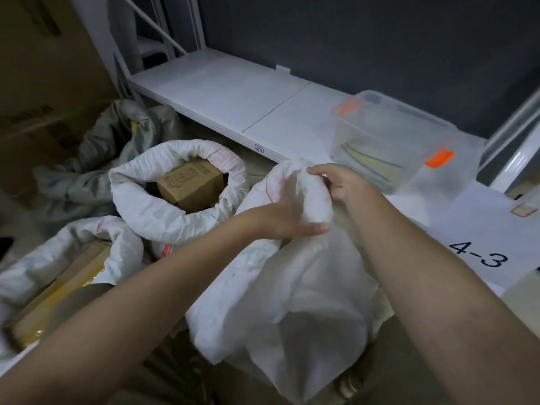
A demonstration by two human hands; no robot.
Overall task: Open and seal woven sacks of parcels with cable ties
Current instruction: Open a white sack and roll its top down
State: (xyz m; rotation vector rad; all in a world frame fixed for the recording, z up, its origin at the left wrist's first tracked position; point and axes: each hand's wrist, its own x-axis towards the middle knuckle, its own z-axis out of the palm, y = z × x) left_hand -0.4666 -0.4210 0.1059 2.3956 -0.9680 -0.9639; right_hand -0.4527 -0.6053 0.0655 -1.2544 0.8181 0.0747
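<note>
- Gripping the bunched neck of a white woven plastic sack (292,287), left hand (287,219) curled round it.
- Pinching the gathered top, right hand (340,182) fingers closed on fabric.

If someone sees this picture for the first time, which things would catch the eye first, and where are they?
In the middle, the left hand and the right hand grip the bunched neck of a white woven sack. To its left stands an open white sack with a rolled rim, with a brown cardboard box inside. At the upper right, a clear plastic bin with orange clips sits on a white shelf.
</note>
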